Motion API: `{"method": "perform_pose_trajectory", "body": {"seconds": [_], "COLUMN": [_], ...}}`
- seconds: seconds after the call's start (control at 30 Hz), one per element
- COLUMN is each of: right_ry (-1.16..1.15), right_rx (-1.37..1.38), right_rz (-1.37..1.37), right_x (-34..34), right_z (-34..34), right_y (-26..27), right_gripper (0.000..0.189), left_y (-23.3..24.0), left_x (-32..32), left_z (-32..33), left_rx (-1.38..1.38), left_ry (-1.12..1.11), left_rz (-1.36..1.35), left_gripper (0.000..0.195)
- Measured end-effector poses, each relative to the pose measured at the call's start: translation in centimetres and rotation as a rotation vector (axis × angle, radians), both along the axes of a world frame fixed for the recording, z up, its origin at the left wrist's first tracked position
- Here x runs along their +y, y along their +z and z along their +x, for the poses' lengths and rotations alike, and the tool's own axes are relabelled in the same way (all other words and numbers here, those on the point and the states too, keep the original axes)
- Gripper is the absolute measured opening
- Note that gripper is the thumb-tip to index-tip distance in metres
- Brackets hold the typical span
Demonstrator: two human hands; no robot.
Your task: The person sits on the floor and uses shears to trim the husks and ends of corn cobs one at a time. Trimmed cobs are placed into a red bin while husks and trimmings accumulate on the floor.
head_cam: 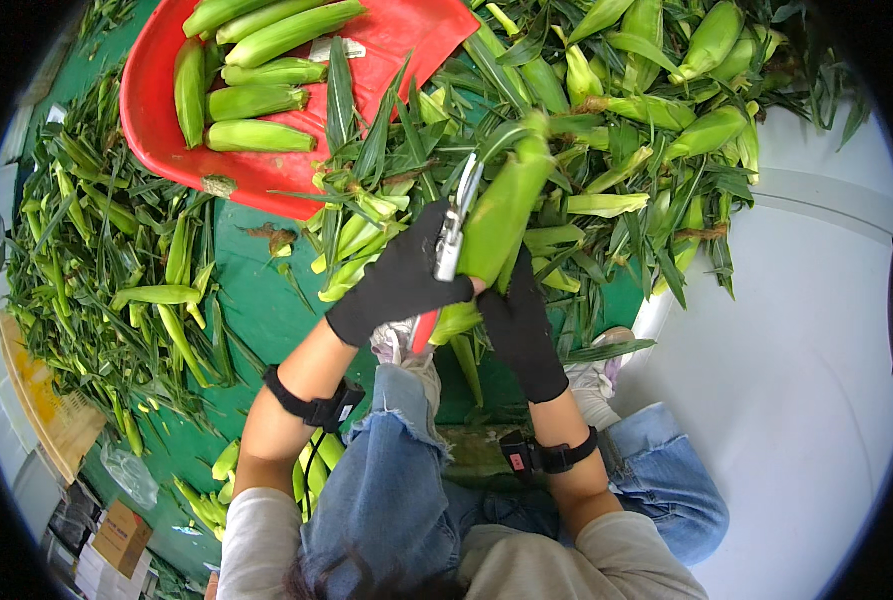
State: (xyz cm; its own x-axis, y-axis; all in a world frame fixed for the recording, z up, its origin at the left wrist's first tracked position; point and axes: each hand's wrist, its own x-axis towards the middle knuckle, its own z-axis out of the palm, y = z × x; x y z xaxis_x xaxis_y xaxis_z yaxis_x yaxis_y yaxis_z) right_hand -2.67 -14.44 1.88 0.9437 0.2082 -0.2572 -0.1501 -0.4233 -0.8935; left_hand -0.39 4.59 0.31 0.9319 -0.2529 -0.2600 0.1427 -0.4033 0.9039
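Observation:
An ear of corn in its green husk (503, 206) is held upright and slightly tilted between both hands, over my shoes. My left hand (405, 274), in a black fingerless glove, holds pruning shears (450, 247) with metal jaws and a red handle, its thumb pressed against the husk. The shears lie along the left side of the ear; whether their blades are apart cannot be told. My right hand (518, 322), gloved alike, grips the lower right side of the ear, its fingers partly hidden behind the husk. Loose husk leaves hang below the ear.
A red plastic scoop-shaped tray (266, 180) with several ears of corn lies at the upper left. Unstripped corn and leaves (641, 112) are heaped at the upper right. A pile of husks (116, 285) covers the left floor. A cardboard box (122, 536) stands at the lower left.

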Motion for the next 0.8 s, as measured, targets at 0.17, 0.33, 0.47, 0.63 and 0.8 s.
{"method": "perform_pose_trajectory", "body": {"seconds": [0.17, 0.33, 0.47, 0.63, 0.8], "right_ry": [-0.017, 0.072, -0.079, -0.066, 0.001], "right_rx": [-0.030, -0.404, -0.058, 0.177, 0.317], "right_rz": [-0.042, -0.857, -0.226, 0.372, 0.211], "right_x": [-4.2, -8.5, -5.4, -1.1, -4.6], "right_z": [-0.6, 2.1, 2.3, 0.9, 1.1], "right_y": [-0.7, 0.1, 1.0, 0.2, 0.5], "right_gripper": [0.062, 0.065, 0.071, 0.078, 0.075], "left_y": [-3.2, -3.6, -1.3, 2.4, 4.4], "left_x": [2.1, 2.6, 0.8, -0.9, 2.9], "left_z": [-0.1, -0.9, -0.7, -2.0, -2.7], "left_rx": [0.829, 0.648, 0.158, 0.194, 0.157], "left_ry": [0.362, 0.467, 0.364, -0.065, -0.413], "left_rz": [-1.132, -1.211, -0.548, -0.123, 0.202], "left_gripper": [0.060, 0.059, 0.076, 0.101, 0.098]}}
